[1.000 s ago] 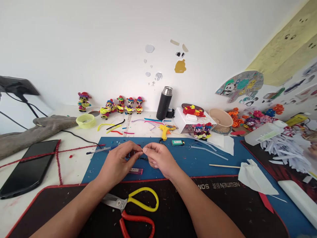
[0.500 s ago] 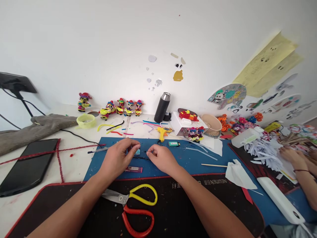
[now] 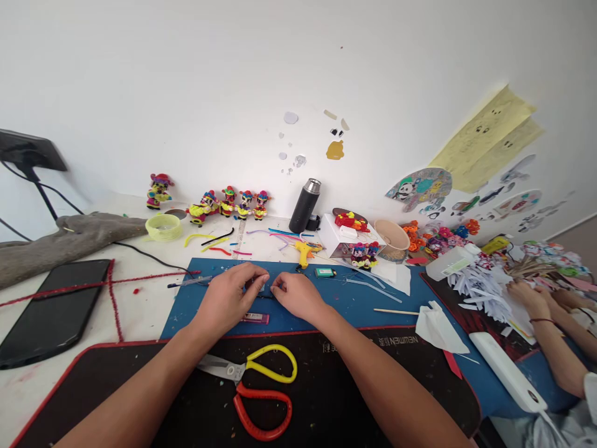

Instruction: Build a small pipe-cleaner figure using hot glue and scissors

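Note:
My left hand (image 3: 233, 294) is closed, thumb and fingertips pinched together above the blue cutting mat (image 3: 336, 309). Facing it, my right hand (image 3: 297, 295) is pinched as well, with a small gap between the two. Whatever the fingertips hold is too small to make out. A short dark strip lies on the mat just below them. Close under my left hand is a small pink packet (image 3: 255, 318) with a label. Scissors (image 3: 232, 371) with one yellow and one red handle lie on the black mat (image 3: 336, 398) between my forearms.
Pipe-cleaner figures (image 3: 227, 202) stand along the wall. A black flask (image 3: 305, 205), a yellow glue gun (image 3: 304, 252) and a green lighter (image 3: 325, 272) are beyond my hands. A phone (image 3: 56, 311) lies left. At right, another person's hands (image 3: 529, 298) are beside paper strips.
My hands have come closer together, the right one moving slightly left. The small pale-blue piece near my left fingertips is now mostly hidden. The view has shifted a little to the right.

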The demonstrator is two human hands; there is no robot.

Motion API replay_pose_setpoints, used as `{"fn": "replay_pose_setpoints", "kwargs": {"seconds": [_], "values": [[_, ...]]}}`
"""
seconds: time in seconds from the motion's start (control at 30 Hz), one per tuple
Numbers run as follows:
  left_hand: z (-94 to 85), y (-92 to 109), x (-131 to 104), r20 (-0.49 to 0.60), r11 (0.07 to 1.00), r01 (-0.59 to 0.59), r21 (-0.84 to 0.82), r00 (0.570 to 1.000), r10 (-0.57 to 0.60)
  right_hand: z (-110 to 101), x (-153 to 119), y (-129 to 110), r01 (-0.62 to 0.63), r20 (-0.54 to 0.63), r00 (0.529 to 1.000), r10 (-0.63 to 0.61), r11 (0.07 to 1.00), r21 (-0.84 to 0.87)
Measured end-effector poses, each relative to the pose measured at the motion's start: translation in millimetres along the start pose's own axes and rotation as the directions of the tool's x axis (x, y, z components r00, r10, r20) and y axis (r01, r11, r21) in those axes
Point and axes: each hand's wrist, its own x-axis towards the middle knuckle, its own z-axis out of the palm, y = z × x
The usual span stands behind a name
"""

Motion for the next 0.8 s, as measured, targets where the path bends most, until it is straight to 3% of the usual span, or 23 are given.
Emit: {"fn": "replay_pose_setpoints", "kwargs": {"seconds": [0.43, 0.8], "values": [[1.5, -3.1, -1.0, -0.01, 0.999, -0.014, 0.037, 1.0, 0.014, 5.6, 1.5, 6.6, 0.007, -0.02, 1.0, -0.007, 1.0, -0.023], [-1.1, 0.2, 0.5, -0.003, 0.999, -0.005, 0.046, 1.0, 0.006, -2.1, -1.0, 7.2, -0.017, -0.046, 0.999, 0.017, 1.0, 0.004]]}}
